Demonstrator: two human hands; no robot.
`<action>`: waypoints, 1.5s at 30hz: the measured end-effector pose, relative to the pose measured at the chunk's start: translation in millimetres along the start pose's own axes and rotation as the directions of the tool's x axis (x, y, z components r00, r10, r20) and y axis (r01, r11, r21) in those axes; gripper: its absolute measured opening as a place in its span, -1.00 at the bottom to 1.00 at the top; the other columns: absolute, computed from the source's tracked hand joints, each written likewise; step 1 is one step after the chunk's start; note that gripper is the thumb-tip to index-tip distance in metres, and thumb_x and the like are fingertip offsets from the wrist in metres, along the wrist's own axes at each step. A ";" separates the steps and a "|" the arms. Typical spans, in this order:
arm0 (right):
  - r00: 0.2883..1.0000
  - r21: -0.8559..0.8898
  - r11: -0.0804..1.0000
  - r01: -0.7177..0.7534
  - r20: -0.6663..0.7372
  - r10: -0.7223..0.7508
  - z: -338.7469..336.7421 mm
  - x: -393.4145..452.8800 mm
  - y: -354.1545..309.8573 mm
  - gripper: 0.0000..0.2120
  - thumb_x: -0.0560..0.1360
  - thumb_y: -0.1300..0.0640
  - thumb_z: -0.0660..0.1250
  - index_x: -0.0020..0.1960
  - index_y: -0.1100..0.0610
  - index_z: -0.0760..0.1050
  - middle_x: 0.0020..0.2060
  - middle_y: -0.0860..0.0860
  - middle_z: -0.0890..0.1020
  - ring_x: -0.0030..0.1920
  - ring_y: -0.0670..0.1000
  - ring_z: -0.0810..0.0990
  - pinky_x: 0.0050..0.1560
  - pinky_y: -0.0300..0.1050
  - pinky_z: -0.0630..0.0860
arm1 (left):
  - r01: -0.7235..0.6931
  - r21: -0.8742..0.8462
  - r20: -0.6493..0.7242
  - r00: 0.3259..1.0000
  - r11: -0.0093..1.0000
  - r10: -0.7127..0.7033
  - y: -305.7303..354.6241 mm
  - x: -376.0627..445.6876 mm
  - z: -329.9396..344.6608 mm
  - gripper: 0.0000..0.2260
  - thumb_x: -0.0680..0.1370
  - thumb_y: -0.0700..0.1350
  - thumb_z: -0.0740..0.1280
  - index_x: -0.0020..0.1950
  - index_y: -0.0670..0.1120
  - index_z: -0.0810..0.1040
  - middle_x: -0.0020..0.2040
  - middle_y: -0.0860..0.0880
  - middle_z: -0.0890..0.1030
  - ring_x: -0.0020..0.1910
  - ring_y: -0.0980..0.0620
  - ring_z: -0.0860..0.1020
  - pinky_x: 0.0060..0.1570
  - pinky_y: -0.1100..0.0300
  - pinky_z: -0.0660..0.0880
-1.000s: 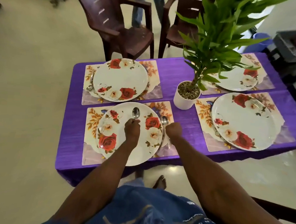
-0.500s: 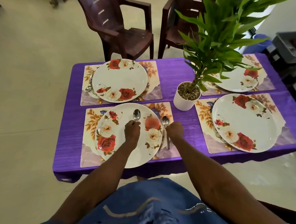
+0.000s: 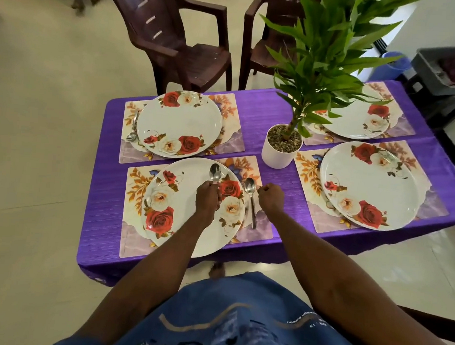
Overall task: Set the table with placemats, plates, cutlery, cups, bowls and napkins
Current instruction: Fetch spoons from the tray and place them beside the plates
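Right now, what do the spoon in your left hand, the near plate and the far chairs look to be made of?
Spoon: polished metal, probably steel; its bowl gives a bright mirror glint. Left hand grips its handle.
Near plate: glossy white with printed roses; ceramic or melamine, the look cannot settle which.
Chairs: moulded brown plastic by their one-piece slotted backs and dull sheen.

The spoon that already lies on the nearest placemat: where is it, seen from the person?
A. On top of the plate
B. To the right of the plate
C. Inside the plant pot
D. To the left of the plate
B: the spoon lies on the placemat along the right rim of the near plate, beside the right hand, while the left hand holds a second spoon above the plate.
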State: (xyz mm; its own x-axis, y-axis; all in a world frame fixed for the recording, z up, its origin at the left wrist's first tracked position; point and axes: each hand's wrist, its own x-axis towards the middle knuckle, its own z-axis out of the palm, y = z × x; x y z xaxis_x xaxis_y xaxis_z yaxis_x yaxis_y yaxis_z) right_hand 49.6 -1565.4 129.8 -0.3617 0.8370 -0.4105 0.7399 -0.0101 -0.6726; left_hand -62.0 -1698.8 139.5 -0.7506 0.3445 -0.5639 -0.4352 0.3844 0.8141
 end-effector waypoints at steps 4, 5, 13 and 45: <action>0.998 0.095 0.995 -0.042 -0.045 0.046 -12.9 1.2 8.8 -0.79 0.52 0.26 0.31 -0.26 0.32 0.48 -0.37 0.13 0.53 -0.33 0.07 0.48 -0.33 -0.06 0.41 | 0.016 -0.076 0.129 0.992 0.997 -0.006 7.5 -11.1 22.1 -0.79 0.65 -0.12 0.19 -0.05 -0.16 0.57 -0.29 -0.13 0.60 -0.38 0.00 0.52 -0.38 0.17 0.46; 0.998 0.114 0.993 -0.036 -0.053 0.042 -16.7 0.1 9.1 -0.78 0.52 0.24 0.31 -0.29 0.29 0.45 -0.39 0.13 0.50 -0.34 0.06 0.44 -0.33 -0.08 0.37 | 0.019 -0.093 0.147 0.989 0.995 -0.005 8.9 -13.4 29.4 -0.81 0.64 -0.13 0.22 -0.04 -0.17 0.59 -0.28 -0.13 0.61 -0.36 0.00 0.54 -0.35 0.17 0.49; 0.989 0.247 0.967 -0.070 -0.111 0.100 -68.4 0.5 47.4 -0.75 0.52 0.13 0.31 -0.30 0.19 0.47 -0.39 0.12 0.53 -0.34 0.03 0.45 -0.29 -0.06 0.39 | -0.001 -0.094 0.278 0.960 0.996 0.027 9.0 -45.6 105.9 -0.94 0.55 -0.24 0.37 -0.08 -0.22 0.61 -0.42 -0.04 0.57 -0.42 0.02 0.52 -0.29 0.15 0.47; 0.996 0.472 0.879 -0.064 0.089 0.025 -381.0 136.1 209.9 -0.90 0.47 0.37 0.36 -0.15 0.23 0.62 -0.33 0.13 0.62 -0.35 0.02 0.55 -0.25 -0.11 0.49 | -0.231 0.271 0.274 0.949 0.935 0.155 35.7 -124.6 496.2 -0.76 0.51 -0.05 0.40 -0.01 -0.22 0.69 -0.05 -0.25 0.68 -0.05 -0.25 0.61 -0.11 0.03 0.49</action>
State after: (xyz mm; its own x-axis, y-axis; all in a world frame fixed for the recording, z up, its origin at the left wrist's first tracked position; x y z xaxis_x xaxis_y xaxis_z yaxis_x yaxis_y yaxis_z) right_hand 371.8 -1245.2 167.4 -0.3922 0.7845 -0.4803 0.4058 -0.3210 -0.8557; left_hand 262.7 -1303.1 170.0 -0.6438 0.6212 -0.4468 -0.0988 0.5116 0.8536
